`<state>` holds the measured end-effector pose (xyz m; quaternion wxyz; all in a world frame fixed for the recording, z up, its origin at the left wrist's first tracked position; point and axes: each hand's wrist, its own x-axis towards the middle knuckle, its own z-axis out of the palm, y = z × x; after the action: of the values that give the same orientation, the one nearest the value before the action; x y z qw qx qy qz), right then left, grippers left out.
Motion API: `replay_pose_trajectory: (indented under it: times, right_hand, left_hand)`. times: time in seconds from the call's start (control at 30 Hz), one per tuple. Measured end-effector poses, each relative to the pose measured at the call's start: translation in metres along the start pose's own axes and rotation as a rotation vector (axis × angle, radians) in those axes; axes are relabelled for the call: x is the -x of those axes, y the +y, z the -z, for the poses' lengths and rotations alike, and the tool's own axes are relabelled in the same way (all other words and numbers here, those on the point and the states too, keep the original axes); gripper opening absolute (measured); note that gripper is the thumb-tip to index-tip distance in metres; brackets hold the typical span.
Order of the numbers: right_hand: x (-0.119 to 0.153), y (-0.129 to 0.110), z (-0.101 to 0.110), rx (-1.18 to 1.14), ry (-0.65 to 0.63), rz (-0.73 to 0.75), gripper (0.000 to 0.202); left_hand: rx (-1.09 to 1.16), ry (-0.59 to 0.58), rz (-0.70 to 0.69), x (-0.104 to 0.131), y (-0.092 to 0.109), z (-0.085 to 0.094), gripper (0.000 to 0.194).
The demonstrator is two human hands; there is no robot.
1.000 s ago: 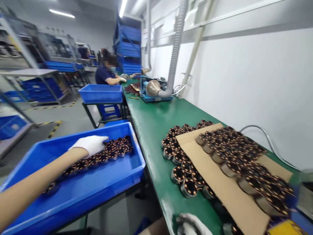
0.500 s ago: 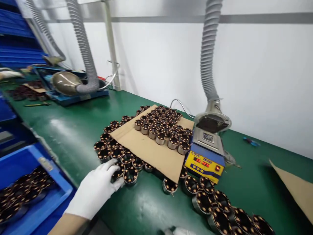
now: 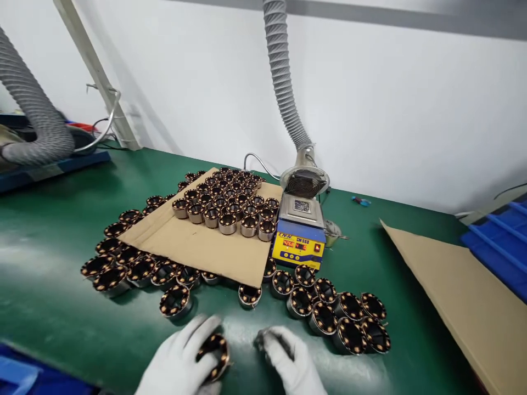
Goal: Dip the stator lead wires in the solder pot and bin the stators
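Observation:
My left hand [image 3: 185,356], in a white glove, is closed round a ring-shaped coil part [image 3: 217,351] near the front of the green table. To its right is my right hand [image 3: 284,354], gloved in white with dark fingertips; its fingers are curled together, and whatever they hold is too small or hidden to name. A single coil part [image 3: 175,302] stands just beyond my left hand. Farther back, rows of coil parts stand on a cardboard sheet [image 3: 197,244], with more around and under its edges. Another group [image 3: 323,317] stands at the right.
Behind the parts is a blue and yellow heating unit [image 3: 298,244] under an extraction hose [image 3: 282,71]. Cardboard [image 3: 453,274] and blue trays [image 3: 502,241] lie right. A blue bin [image 3: 37,373] is at lower left, small pliers [image 3: 361,201] at the back.
The view has turned to the right. My left hand has brought a coil part away from the left group toward the front. My right hand has come more fully into view.

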<state>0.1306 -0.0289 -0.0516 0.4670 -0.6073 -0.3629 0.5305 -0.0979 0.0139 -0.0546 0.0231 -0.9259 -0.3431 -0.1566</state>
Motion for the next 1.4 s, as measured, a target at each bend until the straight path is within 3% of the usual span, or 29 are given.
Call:
replay_pose_trajectory:
  times: [0.07, 0.1, 0.2, 0.27, 0.37, 0.43, 0.5, 0.6, 0.67, 0.8, 0.87, 0.97, 1.0, 1.03, 1.17, 1.27, 1.33, 1.4]
  right_hand:
    - [0.002, -0.017, 0.005, -0.172, -0.032, 0.028, 0.047]
    - [0.003, -0.024, 0.007, -0.229, -0.104, 0.046, 0.049]
    - [0.003, -0.035, 0.01, -0.416, -0.266, 0.029, 0.052]
    - [0.004, -0.031, 0.01, -0.602, -0.194, -0.057, 0.049]
    - [0.005, -0.018, 0.013, -0.784, -0.056, -0.16, 0.045]
    - [0.004, -0.012, 0.013, -0.815, -0.068, -0.165, 0.043]
    - [0.004, -0.012, 0.011, -0.823, -0.132, -0.161, 0.036]
    - [0.004, -0.019, 0.006, -0.851, -0.193, -0.117, 0.022]
    - [0.006, -0.025, 0.003, -0.866, -0.232, -0.106, 0.022]
    - [0.009, -0.033, 0.007, -0.928, -0.358, -0.196, 0.032]
    - [0.009, -0.035, 0.01, -0.974, -0.387, -0.237, 0.036]
    - [0.008, -0.037, 0.01, -1.003, -0.376, -0.258, 0.032]
    - [0.008, -0.037, 0.008, -1.004, -0.376, -0.256, 0.031]
    - [0.008, -0.038, 0.006, -1.005, -0.381, -0.251, 0.031]
    - [0.008, -0.038, -0.002, -1.003, -0.392, -0.223, 0.035]
    - [0.009, -0.038, -0.003, -1.008, -0.418, -0.258, 0.042]
    - [0.009, -0.037, -0.004, -1.01, -0.397, -0.254, 0.041]
    - [0.009, -0.035, -0.007, -1.023, -0.312, -0.211, 0.032]
  left_hand:
    - [0.194, -0.005, -0.003, -0.033, 0.018, 0.011, 0.018]
    - [0.319, -0.021, 0.05, -0.049, 0.024, 0.016, 0.026]
    - [0.777, -0.045, 0.037, -0.09, 0.038, 0.019, 0.03]
    - [0.934, 0.026, 0.13, -0.102, 0.048, 0.014, 0.041]
    - [0.831, 0.094, 0.179, -0.099, 0.06, 0.005, 0.081]
    - [0.749, 0.076, 0.123, -0.093, 0.062, 0.004, 0.087]
    - [0.76, 0.084, 0.081, -0.091, 0.058, 0.008, 0.074]
    - [0.931, 0.115, 0.02, -0.103, 0.046, 0.015, 0.032]
    - [1.128, 0.107, 0.126, -0.114, 0.039, 0.018, 0.02]
    - [1.417, 0.14, 0.474, -0.124, 0.028, 0.02, 0.028]
    - [1.465, 0.045, 0.473, -0.121, 0.027, 0.022, 0.026]
    - [1.527, -0.223, 0.428, -0.115, 0.034, 0.021, 0.044]
    - [1.554, -0.239, 0.447, -0.114, 0.038, 0.02, 0.042]
    - [1.588, -0.194, 0.486, -0.114, 0.043, 0.018, 0.035]
    - [1.705, 0.204, 0.609, -0.123, 0.051, 0.016, 0.016]
    - [1.734, 0.377, 0.681, -0.127, 0.047, 0.024, 0.02]
    - [1.712, 0.302, 0.688, -0.127, 0.046, 0.031, 0.038]
    - [1.594, 0.126, 0.675, -0.125, 0.051, 0.034, 0.044]
